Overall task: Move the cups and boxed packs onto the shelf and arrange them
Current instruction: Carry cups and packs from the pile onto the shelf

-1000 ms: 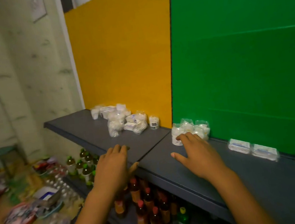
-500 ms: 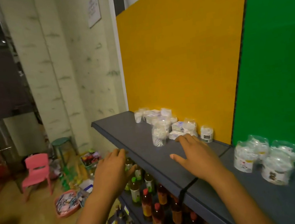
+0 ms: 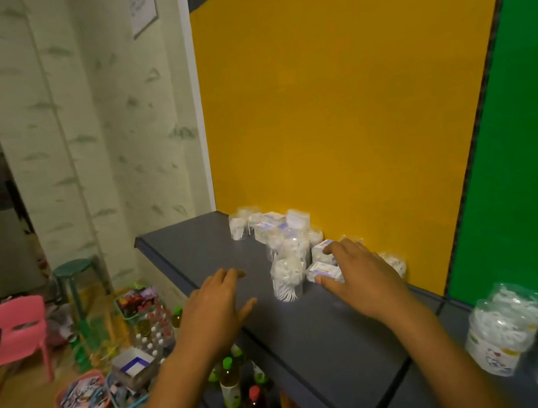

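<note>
Shelf: a dark grey shelf [image 3: 313,332] runs along the yellow panel [image 3: 348,89] and the green panel [image 3: 527,133]; most of its front part is bare.

Cups and packs: a loose group stands at the back of the shelf, against the yellow panel. In it are clear cups of white sticks [image 3: 286,275] and small white boxed packs [image 3: 323,270]. They are not in a row; some lean on each other.

More cups: three larger clear cups [image 3: 506,326] stand near the green panel, well apart from the group.

Right hand: the right hand [image 3: 362,277] is palm down, fingers spread wide, holding nothing. Its fingertips [image 3: 331,249] lie over the boxed packs; whether they touch cannot be told.

Left hand: the left hand [image 3: 218,309] is open and empty too, over the front edge of the shelf, with fingers loosely together.

Key relation: the front cup stands between the two hands, nearer to the right thumb. The packs lie just ahead of the right fingers, with their long side roughly along the shelf. So the right hand is the nearer one for the packs.

Likely step: tidying the group, probably by pushing the packs toward the panel.

Risk: the tall front cup may tip if a hand brushes it.
</note>
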The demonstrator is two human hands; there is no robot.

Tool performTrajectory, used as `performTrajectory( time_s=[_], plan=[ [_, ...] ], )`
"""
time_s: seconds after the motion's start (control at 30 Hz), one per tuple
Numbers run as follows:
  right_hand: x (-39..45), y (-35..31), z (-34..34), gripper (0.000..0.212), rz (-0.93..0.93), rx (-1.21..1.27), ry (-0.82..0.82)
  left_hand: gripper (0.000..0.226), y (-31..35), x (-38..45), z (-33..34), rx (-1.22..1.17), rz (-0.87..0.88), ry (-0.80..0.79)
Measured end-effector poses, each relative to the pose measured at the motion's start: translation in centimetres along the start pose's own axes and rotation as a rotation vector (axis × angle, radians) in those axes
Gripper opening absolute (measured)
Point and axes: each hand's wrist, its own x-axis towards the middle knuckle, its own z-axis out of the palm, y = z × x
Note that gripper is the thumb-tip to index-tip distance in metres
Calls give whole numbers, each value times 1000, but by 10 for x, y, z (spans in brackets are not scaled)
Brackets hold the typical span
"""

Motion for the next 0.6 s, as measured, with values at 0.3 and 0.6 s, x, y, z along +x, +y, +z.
performTrajectory(
  time_s=[0.3,0.6],
  plan=[
    [44,-2,27,51,179,-78,7,47,-40,82,40,-236,153,-55],
    [54,-15,62,50,385,-174,-7,52,-67,152,91,-683,421,-289]
  ],
)
